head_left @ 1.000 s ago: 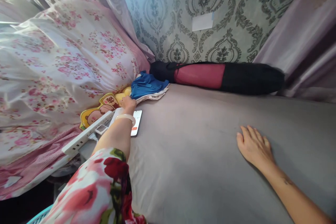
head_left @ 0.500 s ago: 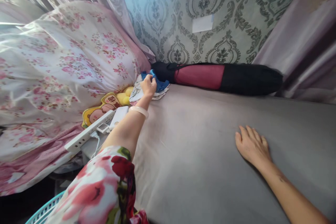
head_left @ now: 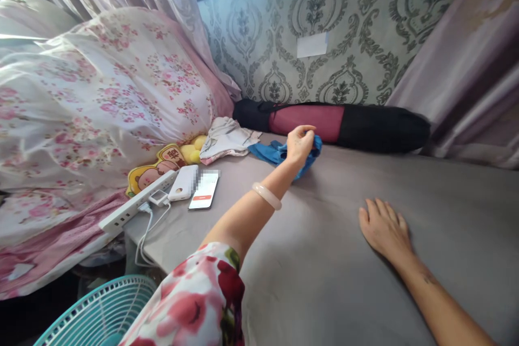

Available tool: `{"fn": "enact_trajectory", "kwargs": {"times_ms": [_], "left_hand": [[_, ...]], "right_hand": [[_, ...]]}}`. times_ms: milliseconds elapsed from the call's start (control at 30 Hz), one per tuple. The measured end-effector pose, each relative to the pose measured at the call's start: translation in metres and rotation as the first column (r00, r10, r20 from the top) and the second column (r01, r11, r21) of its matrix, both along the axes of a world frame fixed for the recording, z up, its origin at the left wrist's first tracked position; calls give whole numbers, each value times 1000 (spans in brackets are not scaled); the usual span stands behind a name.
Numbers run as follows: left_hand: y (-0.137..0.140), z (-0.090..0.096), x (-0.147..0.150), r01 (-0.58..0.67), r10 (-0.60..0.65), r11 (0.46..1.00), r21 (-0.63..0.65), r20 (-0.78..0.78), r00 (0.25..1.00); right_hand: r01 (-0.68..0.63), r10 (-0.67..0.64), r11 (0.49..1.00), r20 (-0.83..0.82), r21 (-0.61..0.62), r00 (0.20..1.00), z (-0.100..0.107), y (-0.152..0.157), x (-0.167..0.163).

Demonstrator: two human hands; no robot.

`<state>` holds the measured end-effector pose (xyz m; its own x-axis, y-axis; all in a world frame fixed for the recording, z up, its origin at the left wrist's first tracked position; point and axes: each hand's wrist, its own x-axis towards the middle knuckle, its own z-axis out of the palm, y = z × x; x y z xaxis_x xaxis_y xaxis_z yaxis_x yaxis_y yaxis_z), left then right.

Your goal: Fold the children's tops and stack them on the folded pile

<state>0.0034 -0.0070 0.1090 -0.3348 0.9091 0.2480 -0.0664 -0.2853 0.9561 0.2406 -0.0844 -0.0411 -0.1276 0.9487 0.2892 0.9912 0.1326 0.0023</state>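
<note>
My left hand pinches a crumpled blue cloth garment over the grey-covered surface. Part of the garment trails to the left, and some of it hangs below my fingers. Just left of it lies a rumpled pale grey garment. My right hand rests flat on the grey cover at the right, its fingers stretched out and nothing in them. What kind of clothing the blue piece is, I cannot make out.
A long black and red bag lies along the wall. On the left are a phone, a white power bank, a power strip with cables and a yellow cartoon cushion. A turquoise fan stands below the edge.
My left hand has pulled the blue garment rightward, off the pale grey garment. The phone and more of the fan have come into view. My right hand stays flat.
</note>
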Motion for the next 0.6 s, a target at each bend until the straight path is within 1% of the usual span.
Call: {"fn": "enact_trajectory", "kwargs": {"times_ms": [67,133,267,333,400,433,500,600], "left_hand": [[-4,-1,21,100,-100,995,-2,54,993],[-8,-1,39,192,-191,981,1,81,978],[-12,-3,67,328,-327,945,-10,32,944],[-15,-5,80,412,-412,911,-30,3,911],[-19,-7,93,506,-506,862,-30,-24,862],[-22,-7,100,549,-550,835,-26,-41,834],[-29,-6,114,611,-611,791,-20,-80,788],[-40,-4,131,681,-675,732,3,-132,726]], "right_hand": [[-4,4,1000,-16,11,1000,0,0,1],[-19,21,999,-68,27,997,0,0,2],[-85,103,993,-237,87,966,6,1,2],[-125,153,986,-323,106,934,13,-1,-1],[-154,180,984,-418,95,890,22,-5,-6],[-160,174,985,-459,71,871,27,-8,-9],[-135,116,991,-510,0,852,36,-14,-15],[-7,-48,994,-498,-108,866,43,-18,-17]]}}
